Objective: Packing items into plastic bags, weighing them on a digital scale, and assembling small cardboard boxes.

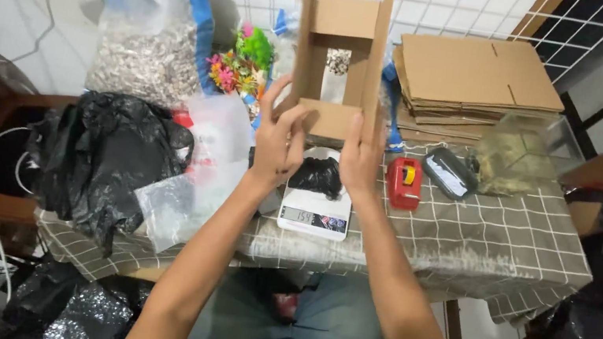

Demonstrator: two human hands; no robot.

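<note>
Both of your hands are up in front of you, gripping an open cardboard box (340, 56) by its near end. Your left hand (278, 138) clasps the lower left corner, fingers spread up the outer side and thumb near the bottom flap. Your right hand (362, 155) presses flat against the lower right edge, fingers pointing up along the side wall. The box is held tilted so that you look into its open top, above the table (498, 239) and its checked cloth; some pale speckled contents show deep inside it.

Directly beneath your hands a small kitchen scale (315, 211) sits on the cloth with a little black bag (318, 175) resting on its platform. Just right of the scale lies a red tape dispenser (404, 182), and beside that a dark flat pouch (450, 173). A stack of flattened cardboard boxes (474, 80) lies at the far right of the table. To your left, a crumpled black plastic bag (109, 153) sits in front of a large clear sack of gravel (147, 59), with bright plastic plants (242, 61) next to it.
</note>
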